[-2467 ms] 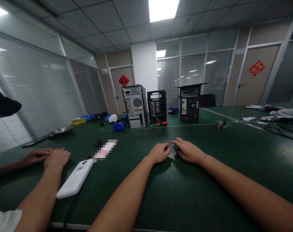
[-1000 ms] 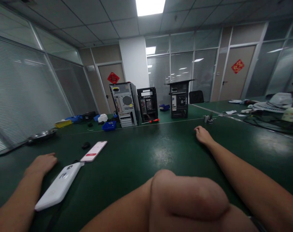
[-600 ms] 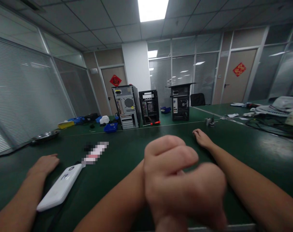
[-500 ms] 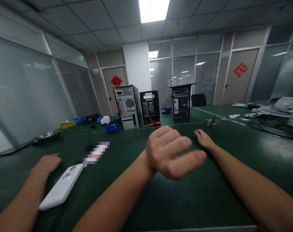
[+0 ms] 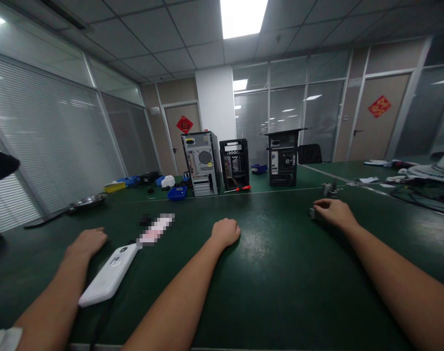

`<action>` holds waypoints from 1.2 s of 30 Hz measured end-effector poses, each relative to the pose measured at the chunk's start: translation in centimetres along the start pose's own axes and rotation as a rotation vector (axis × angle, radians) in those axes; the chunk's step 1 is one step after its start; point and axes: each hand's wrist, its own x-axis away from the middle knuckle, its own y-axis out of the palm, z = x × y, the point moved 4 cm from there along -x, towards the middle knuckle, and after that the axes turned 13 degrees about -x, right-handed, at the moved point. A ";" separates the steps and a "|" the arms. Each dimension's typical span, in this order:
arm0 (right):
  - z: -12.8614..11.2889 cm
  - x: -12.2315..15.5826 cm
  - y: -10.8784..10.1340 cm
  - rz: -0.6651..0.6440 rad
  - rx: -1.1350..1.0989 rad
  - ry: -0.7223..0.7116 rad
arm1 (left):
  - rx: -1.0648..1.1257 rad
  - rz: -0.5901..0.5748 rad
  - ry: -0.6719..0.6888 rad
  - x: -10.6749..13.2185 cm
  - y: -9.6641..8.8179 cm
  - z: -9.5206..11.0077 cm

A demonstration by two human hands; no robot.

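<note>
My left hand (image 5: 226, 232) lies on the green table (image 5: 273, 282) as a loose fist, with nothing showing in it. Farther right, my right hand (image 5: 333, 213) rests on the table with its fingers curled, the tips pinched on a small grey part (image 5: 312, 212). A co-worker's hand (image 5: 86, 242) lies flat at the left, beside a white power bank (image 5: 110, 276).
A phone (image 5: 156, 228) lies past the power bank. At the back stand three computer cases (image 5: 203, 163), a blue bin (image 5: 178, 193) and a red-handled screwdriver (image 5: 244, 187). A metal pan (image 5: 86, 201) is at the left. Small metal parts (image 5: 330, 189) and cables (image 5: 423, 195) are at the right.
My left hand came down from close before the camera and now rests as a fist on the table. My right hand shifted slightly right, fingertips on the grey part.
</note>
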 end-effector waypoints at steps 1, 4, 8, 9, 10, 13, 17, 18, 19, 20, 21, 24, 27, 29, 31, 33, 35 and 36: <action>0.1 0.1 -0.1 0.002 -0.007 0.012 | 0.000 -0.005 0.006 0.0 -0.2 0.1; -0.3 0.5 -0.3 0.037 -0.023 0.000 | -0.001 -0.006 0.026 0.2 -0.5 0.3; -1.0 0.7 0.0 0.010 -0.068 -0.038 | -0.008 -0.009 0.038 0.5 -0.6 0.3; -1.0 0.6 0.1 -0.009 -0.072 -0.038 | -0.009 -0.008 0.038 0.5 -0.5 0.3; -1.0 0.6 0.3 -0.024 -0.072 -0.038 | -0.009 -0.008 0.039 0.5 -0.5 0.3; -0.8 0.5 0.5 -0.030 -0.062 -0.041 | -0.006 -0.008 0.043 0.5 -0.4 0.2; -0.7 0.6 0.5 -0.002 -0.072 -0.047 | 0.002 -0.010 0.049 0.4 -0.2 0.2; -0.6 0.6 0.5 0.001 -0.080 -0.050 | 0.003 -0.012 0.051 0.3 -0.2 0.2; -0.6 0.6 0.5 0.001 -0.088 -0.050 | 0.005 -0.014 0.052 0.3 -0.2 0.2; -0.6 0.6 0.5 -0.005 -0.095 -0.047 | 0.006 -0.016 0.054 0.3 -0.2 0.2; -0.5 0.6 0.6 -0.011 -0.100 -0.041 | 0.007 -0.017 0.056 0.3 -0.1 0.2; -0.3 0.4 0.6 -0.013 -0.104 -0.020 | 0.006 -0.018 0.057 0.3 -0.1 0.2; 0.1 0.2 0.6 0.007 -0.122 0.016 | 0.003 -0.020 0.053 0.3 -0.1 0.3; 0.6 0.2 0.7 0.007 -0.178 0.063 | 0.003 -0.022 0.051 0.3 -0.1 0.3; 1.2 0.1 1.0 -0.009 -0.270 0.105 | 0.003 -0.023 0.054 0.3 -0.2 0.3; 1.7 0.0 1.3 -0.018 -0.357 0.137 | 0.003 -0.022 0.059 0.4 -0.3 0.2; 2.1 -0.1 1.6 -0.032 -0.416 0.167 | 0.003 -0.019 0.062 0.4 -0.4 0.2; 2.2 -0.2 1.7 -0.039 -0.430 0.185 | 0.002 -0.017 0.063 0.4 -0.4 0.2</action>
